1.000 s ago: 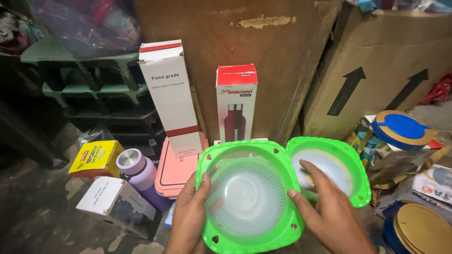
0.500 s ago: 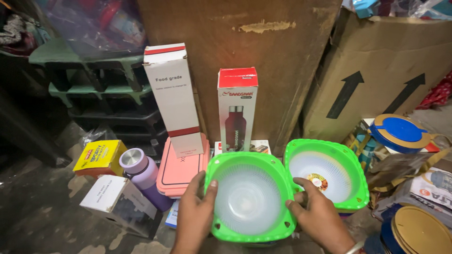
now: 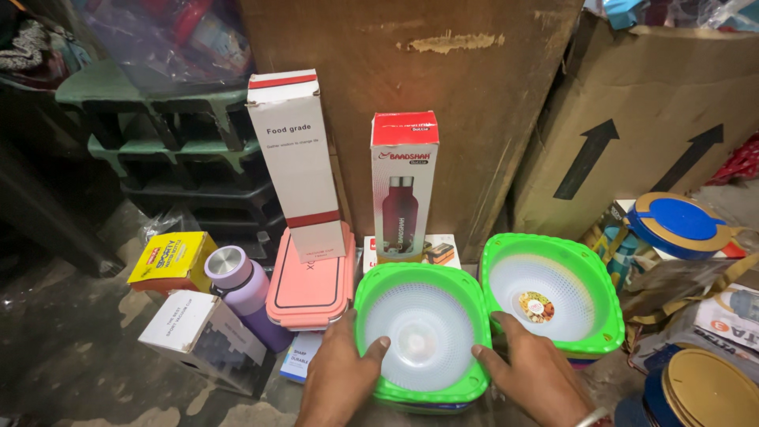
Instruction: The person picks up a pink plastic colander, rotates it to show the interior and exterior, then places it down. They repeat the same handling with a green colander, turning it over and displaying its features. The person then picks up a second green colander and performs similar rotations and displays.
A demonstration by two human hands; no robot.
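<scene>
A green square-rimmed strainer bowl (image 3: 423, 336) with a white mesh inside sits low in front of me. My left hand (image 3: 340, 375) grips its left rim, thumb over the edge. My right hand (image 3: 534, 378) grips its right rim in the same way. A second green strainer bowl (image 3: 553, 296) with a round sticker in its middle leans just to the right, touching the first.
A pink lunch box (image 3: 310, 281), a purple bottle (image 3: 241, 296), a tall white carton (image 3: 296, 162) and a red bottle carton (image 3: 405, 186) stand behind. Yellow box (image 3: 170, 259) and white box (image 3: 207, 340) lie left. Large cardboard box (image 3: 656, 126), blue-lidded container (image 3: 676, 225) and gold lid (image 3: 708, 391) at right.
Both hands have lowered the held green bowl down and slightly away from me, so it now sits flatter beside the second bowl. The view has shifted a little.
</scene>
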